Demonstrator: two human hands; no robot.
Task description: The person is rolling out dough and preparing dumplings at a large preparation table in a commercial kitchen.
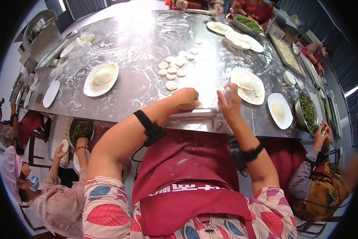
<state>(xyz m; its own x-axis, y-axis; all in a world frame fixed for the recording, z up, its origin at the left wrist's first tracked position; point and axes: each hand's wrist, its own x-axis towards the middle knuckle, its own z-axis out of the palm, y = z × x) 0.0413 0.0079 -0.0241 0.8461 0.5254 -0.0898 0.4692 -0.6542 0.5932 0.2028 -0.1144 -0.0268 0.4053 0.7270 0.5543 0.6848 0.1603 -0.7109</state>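
My left hand [186, 99] is closed with its knuckles up near the front edge of the metal table. A bit of pale dough [200, 106] shows at its fingertips. To its right my right hand [230, 102] is raised and slightly blurred, with fingers curled about a small whitish thing [227, 92] whose kind I cannot make out. Beyond my left hand lie several flattened dough pieces [171, 70] in a loose group. Just right of my right hand is a white plate [235, 75] stacked with round dough wrappers [248, 83].
Another plate of wrappers [104, 75] stands on the left, and an oval plate [280, 119] on the right. Bowls of chopped greens [307, 109] stand near co-workers on both sides. A seated person [47, 191] works at my left, another [318, 183] at my right. Flour streaks the table [139, 59].
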